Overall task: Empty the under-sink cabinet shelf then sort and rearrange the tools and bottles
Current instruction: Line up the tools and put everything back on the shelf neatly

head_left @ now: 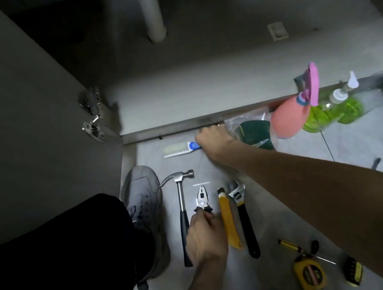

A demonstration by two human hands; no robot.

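**Tools laid out on the floor, shelf bare**

The cabinet shelf [202,88] is lying bare under the white drain pipe [150,9], with the cabinet door [18,108] standing open at the left. A grey shoe [146,216] is resting on the tiled floor [359,144] just beside the hammer [183,210].

At the right, below the shelf edge, a pink spray bottle [288,118] is leaning against a green soap bottle [339,108]. A clear plastic bag [255,130] holding green scouring pads is lying just left of them, and the right hand [214,139] is curling its fingers around the bag's left end, beside a white-and-blue brush [181,148].

The tools are lying in a row nearer the person: hammer, pliers [202,199], yellow utility knife [229,218] and adjustable wrench [243,216], side by side with handles pointing toward the camera. The left hand [205,237] is gripping the handles of the pliers, whose jaws are pointing toward the cabinet.

Lower right, a yellow tape measure [309,276] is sitting just below a yellow-handled screwdriver [298,249].
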